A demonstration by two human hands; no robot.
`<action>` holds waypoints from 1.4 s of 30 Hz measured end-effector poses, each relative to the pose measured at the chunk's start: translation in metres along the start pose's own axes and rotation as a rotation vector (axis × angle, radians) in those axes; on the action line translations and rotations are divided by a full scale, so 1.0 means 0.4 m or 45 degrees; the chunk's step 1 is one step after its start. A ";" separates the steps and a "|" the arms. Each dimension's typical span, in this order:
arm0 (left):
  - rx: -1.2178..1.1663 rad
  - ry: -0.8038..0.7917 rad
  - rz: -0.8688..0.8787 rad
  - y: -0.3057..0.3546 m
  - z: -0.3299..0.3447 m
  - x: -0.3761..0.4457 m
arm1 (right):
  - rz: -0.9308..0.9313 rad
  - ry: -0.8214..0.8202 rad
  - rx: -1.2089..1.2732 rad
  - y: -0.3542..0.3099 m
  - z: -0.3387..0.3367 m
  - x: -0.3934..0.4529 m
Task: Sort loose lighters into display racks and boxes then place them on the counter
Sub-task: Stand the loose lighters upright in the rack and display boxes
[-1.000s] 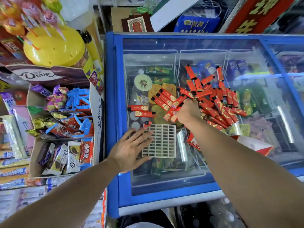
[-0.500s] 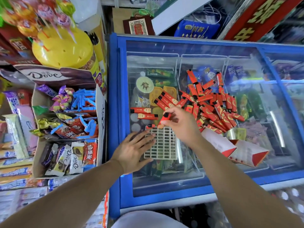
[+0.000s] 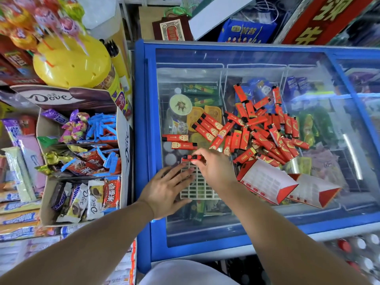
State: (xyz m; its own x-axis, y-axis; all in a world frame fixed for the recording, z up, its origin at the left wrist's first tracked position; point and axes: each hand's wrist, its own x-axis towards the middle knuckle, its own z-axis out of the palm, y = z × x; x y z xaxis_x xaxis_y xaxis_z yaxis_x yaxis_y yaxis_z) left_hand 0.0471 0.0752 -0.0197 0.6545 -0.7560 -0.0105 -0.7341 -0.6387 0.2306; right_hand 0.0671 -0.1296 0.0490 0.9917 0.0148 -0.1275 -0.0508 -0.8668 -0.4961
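The right hand (image 3: 213,169) pinched a red lighter (image 3: 196,157) in its curled fingertips, just above the far edge of the white rack (image 3: 198,186). The left hand (image 3: 164,190) lay flat, fingers straight, on the rack's left side.

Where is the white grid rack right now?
In the head view, the white grid rack lies on the freezer lid, lower centre, under the left hand, beside the folded red-and-white boxes.

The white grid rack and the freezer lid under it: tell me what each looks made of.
Grid rack: looks like moulded matte plastic, given its uniform off-white colour and evenly sized cells.
Freezer lid: likely glass, possibly clear plastic; it is transparent, with goods visible beneath and glare streaks, set in a glossy blue frame.
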 end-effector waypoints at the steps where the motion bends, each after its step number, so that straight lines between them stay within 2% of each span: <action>1: -0.003 0.007 0.000 0.000 0.000 0.000 | 0.004 0.002 -0.010 -0.003 -0.002 0.004; 9: 0.008 0.022 0.009 -0.001 0.007 -0.002 | 0.025 -0.162 0.017 0.001 -0.038 0.016; 14: 0.028 0.004 -0.005 0.000 0.005 -0.003 | 0.205 0.042 0.016 0.035 -0.076 0.133; 19: 0.020 0.049 -0.013 -0.002 0.011 -0.004 | 0.254 -0.135 -0.193 0.037 -0.032 0.212; 24: 0.010 0.069 -0.012 -0.001 0.014 -0.004 | 0.259 -0.137 -0.359 0.029 -0.007 0.232; 27: 0.019 0.072 0.000 -0.002 0.016 -0.004 | 0.269 -0.110 -0.245 0.030 -0.025 0.220; 30: 0.028 0.057 0.007 -0.004 0.016 -0.004 | 0.307 0.036 0.077 0.030 -0.073 0.174; 32: 0.016 0.051 0.014 -0.004 0.012 -0.005 | 0.249 0.001 0.297 0.025 -0.108 0.113; 34: -0.002 0.065 0.017 -0.003 0.011 -0.006 | 0.149 -0.066 0.310 0.033 -0.120 0.056; 37: -0.012 0.058 0.012 -0.001 0.012 -0.005 | 0.183 -0.134 0.364 0.053 -0.095 0.021; 42: -0.016 0.036 0.002 -0.002 0.008 -0.001 | 0.072 -0.261 0.124 0.056 -0.046 0.029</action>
State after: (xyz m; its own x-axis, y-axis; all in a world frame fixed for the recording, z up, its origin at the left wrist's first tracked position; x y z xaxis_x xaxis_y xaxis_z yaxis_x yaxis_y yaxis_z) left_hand 0.0469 0.0755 -0.0230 0.6583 -0.7526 0.0173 -0.7329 -0.6355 0.2431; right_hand 0.0795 -0.1580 0.0522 0.9427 0.0769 -0.3246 -0.1270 -0.8170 -0.5625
